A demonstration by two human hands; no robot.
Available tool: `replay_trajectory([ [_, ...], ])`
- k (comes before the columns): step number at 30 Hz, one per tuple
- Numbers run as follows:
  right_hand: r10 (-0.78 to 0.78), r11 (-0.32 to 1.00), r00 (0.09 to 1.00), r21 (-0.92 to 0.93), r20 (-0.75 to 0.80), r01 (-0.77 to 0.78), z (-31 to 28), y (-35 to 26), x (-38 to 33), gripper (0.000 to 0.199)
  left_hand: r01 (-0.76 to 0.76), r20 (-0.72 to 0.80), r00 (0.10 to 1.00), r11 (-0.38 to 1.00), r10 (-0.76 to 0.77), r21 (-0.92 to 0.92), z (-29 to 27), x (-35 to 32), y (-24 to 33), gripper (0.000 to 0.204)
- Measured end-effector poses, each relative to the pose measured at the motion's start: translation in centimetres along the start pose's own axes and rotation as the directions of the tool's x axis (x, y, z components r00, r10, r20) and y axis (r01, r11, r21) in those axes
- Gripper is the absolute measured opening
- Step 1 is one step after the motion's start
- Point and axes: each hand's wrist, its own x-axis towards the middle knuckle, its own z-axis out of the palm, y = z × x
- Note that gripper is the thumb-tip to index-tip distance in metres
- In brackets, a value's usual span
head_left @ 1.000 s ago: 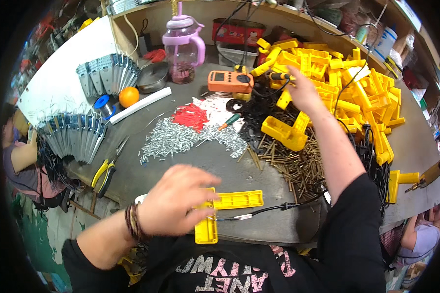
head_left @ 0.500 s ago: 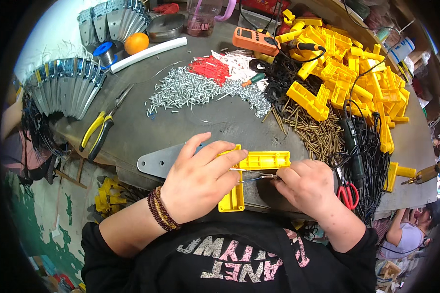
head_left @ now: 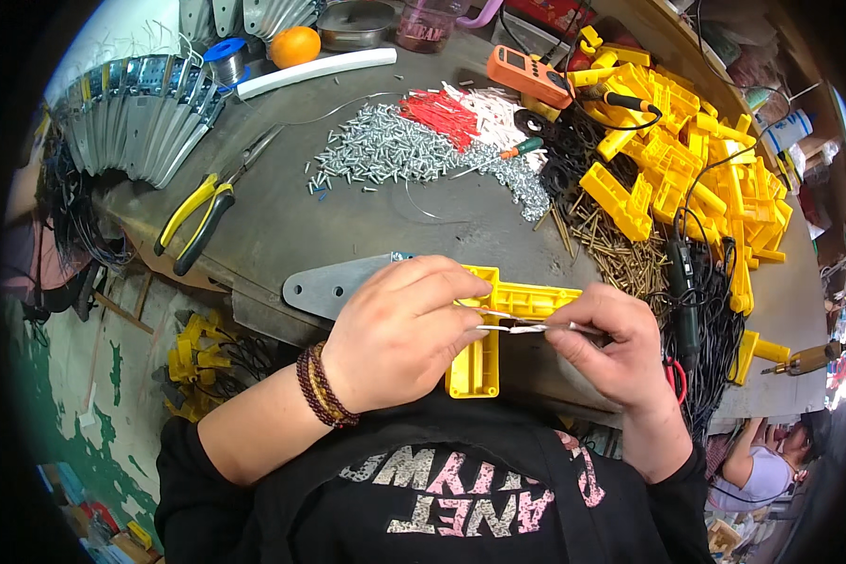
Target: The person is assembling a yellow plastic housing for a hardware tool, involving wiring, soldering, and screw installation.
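My left hand (head_left: 399, 334) is closed around a T-shaped yellow plastic housing (head_left: 475, 362), open side up with its inner ribs showing. A grey metal blade with holes (head_left: 334, 287) sticks out to the left from under this hand. Thin wires emerge at the left fingertips and run right across the housing. Among them is a white piece, like a sleeve (head_left: 526, 329). My right hand (head_left: 616, 343) pinches the wires between thumb and forefinger at their right end. The left palm hides where blade and housing meet.
Pliers (head_left: 207, 207) lie left on the grey table (head_left: 273, 221). Beyond are piles of silver screws (head_left: 381, 146), red sleeves (head_left: 440, 117) and brass screws (head_left: 620, 254). Yellow housings (head_left: 672, 141), an orange meter (head_left: 528, 77) and a soldering iron (head_left: 681, 301) are at right. Another person (head_left: 761, 461) sits far right.
The table has shifted right and slightly up in view. My right hand has turned, its thumb and forefinger now showing in a pinch. A white piece now shows on the wires between my hands.
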Motion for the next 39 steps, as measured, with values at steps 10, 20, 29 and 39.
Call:
replay_trajectory([
  [10, -0.048, 0.999, 0.997, -0.019, -0.059, 0.047, 1.4, 0.4, -0.1, 0.012, -0.002, 0.039, 0.999, 0.999, 0.0, 0.051, -0.2, -0.1, 0.3, 0.014],
  [20, -0.033, 0.999, 0.998, 0.029, -0.045, 0.034, 1.6, 1.1, -0.2, 0.019, -0.002, 0.07, 0.998, 0.996, -0.004, 0.091, -0.2, 0.0, 0.3, 0.013],
  [29, 0.081, 0.996, 0.989, -0.019, -0.122, -0.084, 0.1, 0.9, -1.6, 0.013, 0.128, 0.152, 0.982, 0.988, -0.113, -0.091, 0.1, 2.1, -0.4, 0.02],
  [39, -0.074, 0.995, 0.971, -0.076, -0.228, 0.058, 1.8, 0.6, 0.3, 0.016, 0.182, 0.3, 0.944, 0.975, -0.137, -0.127, -1.0, 2.6, 0.0, 0.019],
])
